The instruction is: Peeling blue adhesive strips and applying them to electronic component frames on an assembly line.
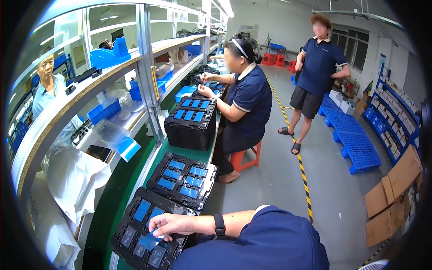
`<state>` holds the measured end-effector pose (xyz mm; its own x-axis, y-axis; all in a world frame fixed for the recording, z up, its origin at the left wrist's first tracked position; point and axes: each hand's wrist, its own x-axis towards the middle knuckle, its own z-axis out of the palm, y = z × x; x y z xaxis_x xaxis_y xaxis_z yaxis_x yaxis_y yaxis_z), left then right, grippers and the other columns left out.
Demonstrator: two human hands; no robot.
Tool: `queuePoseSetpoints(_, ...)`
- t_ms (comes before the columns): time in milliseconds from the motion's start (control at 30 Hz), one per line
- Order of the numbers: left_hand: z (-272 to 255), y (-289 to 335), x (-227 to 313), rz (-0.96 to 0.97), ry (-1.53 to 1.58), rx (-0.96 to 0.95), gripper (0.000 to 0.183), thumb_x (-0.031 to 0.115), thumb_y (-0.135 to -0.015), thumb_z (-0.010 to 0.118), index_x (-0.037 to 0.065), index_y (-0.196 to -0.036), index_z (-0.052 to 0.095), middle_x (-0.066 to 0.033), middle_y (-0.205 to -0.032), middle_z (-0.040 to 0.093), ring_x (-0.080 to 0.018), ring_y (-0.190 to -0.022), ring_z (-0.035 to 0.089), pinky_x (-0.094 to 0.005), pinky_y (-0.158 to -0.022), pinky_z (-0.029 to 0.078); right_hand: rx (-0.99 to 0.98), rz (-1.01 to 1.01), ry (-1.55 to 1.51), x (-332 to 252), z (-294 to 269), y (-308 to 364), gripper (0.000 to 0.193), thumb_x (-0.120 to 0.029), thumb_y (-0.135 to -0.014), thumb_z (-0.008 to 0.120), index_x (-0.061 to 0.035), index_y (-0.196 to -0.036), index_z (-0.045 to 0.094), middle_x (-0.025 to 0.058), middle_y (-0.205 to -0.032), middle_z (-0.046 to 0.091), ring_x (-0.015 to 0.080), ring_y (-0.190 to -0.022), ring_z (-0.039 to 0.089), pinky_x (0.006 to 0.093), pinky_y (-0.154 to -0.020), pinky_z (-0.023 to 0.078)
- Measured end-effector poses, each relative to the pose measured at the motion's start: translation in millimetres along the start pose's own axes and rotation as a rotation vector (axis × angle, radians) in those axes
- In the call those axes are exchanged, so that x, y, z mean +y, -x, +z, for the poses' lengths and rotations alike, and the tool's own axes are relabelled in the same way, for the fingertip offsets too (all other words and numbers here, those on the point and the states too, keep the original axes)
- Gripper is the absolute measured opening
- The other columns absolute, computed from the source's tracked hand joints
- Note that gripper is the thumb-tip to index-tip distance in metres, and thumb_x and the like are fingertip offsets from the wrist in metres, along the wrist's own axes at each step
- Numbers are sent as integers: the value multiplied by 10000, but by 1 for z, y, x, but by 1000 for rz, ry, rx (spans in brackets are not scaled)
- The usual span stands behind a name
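Observation:
My right hand (170, 226), with a dark band on its wrist, reaches over the nearest black tray (118, 234). Its fingers and thumb pinch a translucent blue film piece (147, 243), which hangs over a dark rectangular part in the tray. Other dark rectangular parts (157, 256) show uncovered beside it, under a glossy surface. Toward the tray's far end lies a blue rectangle (142, 210), with another next to it, partly behind my fingers. My left hand is out of view.
Beyond it lies a second black tray (193, 203) with several blue rectangles. A stack of black trays (189, 132) stands before a seated co-worker (247, 94) handling small things. Another person (319, 67) stands in the aisle. Shelving with a metal post (146, 76) lines the bench's left.

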<state>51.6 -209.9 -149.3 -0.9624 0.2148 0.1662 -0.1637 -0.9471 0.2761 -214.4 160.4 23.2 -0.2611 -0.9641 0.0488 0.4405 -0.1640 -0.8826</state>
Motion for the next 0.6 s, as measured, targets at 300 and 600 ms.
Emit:
queuePoseSetpoints(300,-4,21,-8,20,1,45,217,220,-898,406,61,-1035,460,-61,-811,475,-178,-662,477,-345,-614,385,-69,37,-62,0,-5,2,189,-212,-841,627,-50,-903,554,-12,-814,543,51,-658,515,198,-554,422)
queuePoseSetpoints(600,-8,41,-14,36,2,96,209,209,-892,416,65,-1035,463,-59,-819,480,-177,-672,479,-343,-626,385,-56,27,-39,-1,-5,0,198,-202,-841,627,-39,-922,548,-1,-815,550,52,-632,521,194,-547,420)
